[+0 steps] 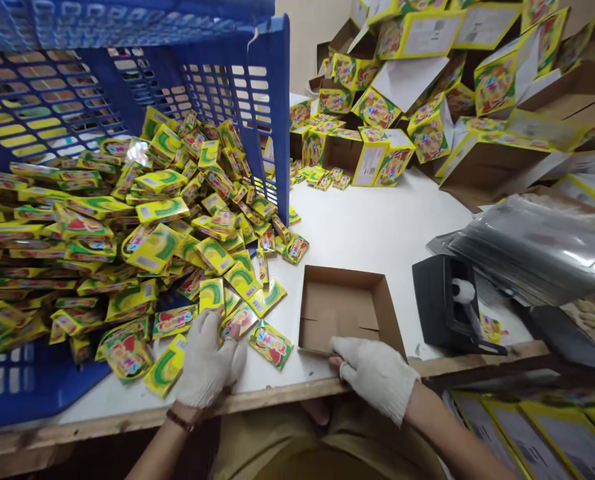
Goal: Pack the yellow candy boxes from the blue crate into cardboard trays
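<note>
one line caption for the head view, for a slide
Gloved left hand rests on yellow sachets spilling from a blue crate; right hand grips an empty cardboard box.

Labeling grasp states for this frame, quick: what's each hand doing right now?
Left hand: fingers spread flat on the yellow sachets, nothing gripped.
Right hand: fingers curled over the near edge of the cardboard tray, holding it.

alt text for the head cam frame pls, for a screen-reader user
Two white-gloved hands work at a white table: the left hand rests on yellow-green sachets spilling from a tipped blue crate, the right hand grips the near edge of a small empty cardboard tray. Printed yellow cartons are heaped behind.
</note>
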A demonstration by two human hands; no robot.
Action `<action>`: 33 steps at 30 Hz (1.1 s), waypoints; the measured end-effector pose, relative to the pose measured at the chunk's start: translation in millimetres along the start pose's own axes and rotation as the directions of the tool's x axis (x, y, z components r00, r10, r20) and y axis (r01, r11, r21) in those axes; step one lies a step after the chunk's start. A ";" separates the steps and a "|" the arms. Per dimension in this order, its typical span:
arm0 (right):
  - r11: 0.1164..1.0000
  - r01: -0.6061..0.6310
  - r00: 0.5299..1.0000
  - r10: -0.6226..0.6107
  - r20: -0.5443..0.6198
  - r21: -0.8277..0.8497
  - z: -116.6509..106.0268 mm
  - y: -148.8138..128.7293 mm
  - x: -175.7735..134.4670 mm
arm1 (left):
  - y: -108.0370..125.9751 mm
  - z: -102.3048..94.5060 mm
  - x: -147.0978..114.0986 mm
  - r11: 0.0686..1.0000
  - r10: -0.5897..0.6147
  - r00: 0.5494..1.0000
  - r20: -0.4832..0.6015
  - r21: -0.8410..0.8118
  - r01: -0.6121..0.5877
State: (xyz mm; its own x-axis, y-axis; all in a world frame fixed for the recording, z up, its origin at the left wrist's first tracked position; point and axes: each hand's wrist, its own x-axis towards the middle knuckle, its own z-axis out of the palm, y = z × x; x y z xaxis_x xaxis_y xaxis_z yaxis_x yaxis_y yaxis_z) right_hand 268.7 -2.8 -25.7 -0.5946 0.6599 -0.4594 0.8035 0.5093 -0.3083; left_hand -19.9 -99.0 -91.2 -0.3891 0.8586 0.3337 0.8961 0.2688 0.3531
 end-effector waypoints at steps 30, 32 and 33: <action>0.809 0.227 0.956 -0.078 -0.283 0.542 39.8 -88.4 66.5 | -8.8 -12.2 -34.6 0.991 -0.135 0.940 0.314 0.050 0.125; 0.706 0.231 0.954 -0.029 -0.299 0.669 44.9 -83.3 70.3 | -7.2 -12.8 -33.4 0.992 -0.104 0.933 0.343 -0.026 0.120; 0.665 0.217 0.955 0.007 -0.296 0.715 48.0 -81.0 72.7 | -7.5 -13.0 -33.4 0.991 -0.086 0.925 0.370 -0.063 0.118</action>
State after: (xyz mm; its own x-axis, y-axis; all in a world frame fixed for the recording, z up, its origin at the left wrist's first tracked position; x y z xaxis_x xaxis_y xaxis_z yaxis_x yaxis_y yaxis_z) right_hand 161.9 -22.6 -74.1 -0.5710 0.7977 -0.1942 0.4274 0.0868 -0.8999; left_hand -16.4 -135.4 -93.7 -0.3580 0.9326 -0.0451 0.8288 0.3397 0.4446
